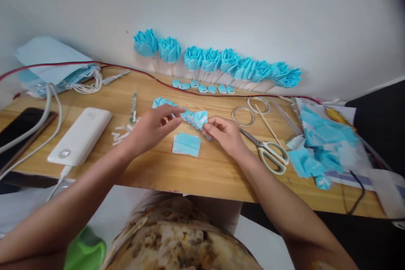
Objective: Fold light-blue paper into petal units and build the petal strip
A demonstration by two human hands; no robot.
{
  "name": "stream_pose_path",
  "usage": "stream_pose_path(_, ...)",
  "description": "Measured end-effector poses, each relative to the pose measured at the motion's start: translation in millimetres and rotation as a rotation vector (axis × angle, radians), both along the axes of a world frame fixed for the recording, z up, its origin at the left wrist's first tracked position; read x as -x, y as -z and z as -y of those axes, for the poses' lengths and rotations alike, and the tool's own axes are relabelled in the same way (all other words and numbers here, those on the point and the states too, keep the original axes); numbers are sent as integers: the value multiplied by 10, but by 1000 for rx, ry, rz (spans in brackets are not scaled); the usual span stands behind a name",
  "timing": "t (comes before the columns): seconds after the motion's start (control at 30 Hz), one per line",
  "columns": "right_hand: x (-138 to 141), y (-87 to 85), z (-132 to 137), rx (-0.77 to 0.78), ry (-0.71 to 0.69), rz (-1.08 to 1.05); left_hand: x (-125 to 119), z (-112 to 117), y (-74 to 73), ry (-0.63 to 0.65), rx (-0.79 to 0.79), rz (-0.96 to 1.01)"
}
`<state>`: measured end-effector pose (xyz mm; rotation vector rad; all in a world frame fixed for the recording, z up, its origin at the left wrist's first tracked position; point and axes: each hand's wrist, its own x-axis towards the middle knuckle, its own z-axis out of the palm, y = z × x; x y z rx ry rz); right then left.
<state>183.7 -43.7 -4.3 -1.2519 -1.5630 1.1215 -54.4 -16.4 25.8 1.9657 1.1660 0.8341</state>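
While the right hand (223, 134) pinches the right end of a pleated, light-blue, fabric-like piece (195, 120) at frame centre, the left hand (155, 125) has thumb and forefinger parted by the piece's left end, contact unclear.

Left forearm (85, 192) and right forearm (274, 196), both bare, slant forward and converge. Left hand (150, 127) — palm turned inward, thumb and fingers extended, tips apart. Right hand (224, 133) — fingers curled, thumb meeting the forefinger in a pinch.
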Motion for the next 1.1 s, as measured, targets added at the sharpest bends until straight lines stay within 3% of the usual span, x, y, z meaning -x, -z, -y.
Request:
stream_pose_path(0.1,-6,-24,9,12,-9,-34,-275,-126,27,86,54,64)
stream_pose_path(0.2,-11,-44,10,26,-15,-53,-429,-240,7,163,205,147)
stream_pose_path(0.3,-36,-72,0,39,-44,-28,-504,-287,-28,178,347,222)
stream_pose_path(0.43,-95,-111,-22,74,-100,-23,-521,-288,-2,176,406,247)
stream_pose_path(0.67,-98,-85,-29,78,-77,-47,-472,-275,130,261,287,90)
stream_pose_path(0.9,-96,-53,-37,73,-99,21,-459,-266,127,242,199,5)
stream_pose_path(1.0,-92,-64,-37,70,-94,39,-462,-263,116,244,204,38)
stream_pose_path(1.1,-74,-72,-35,36,-16,12,-476,-202,82,126,70,148)
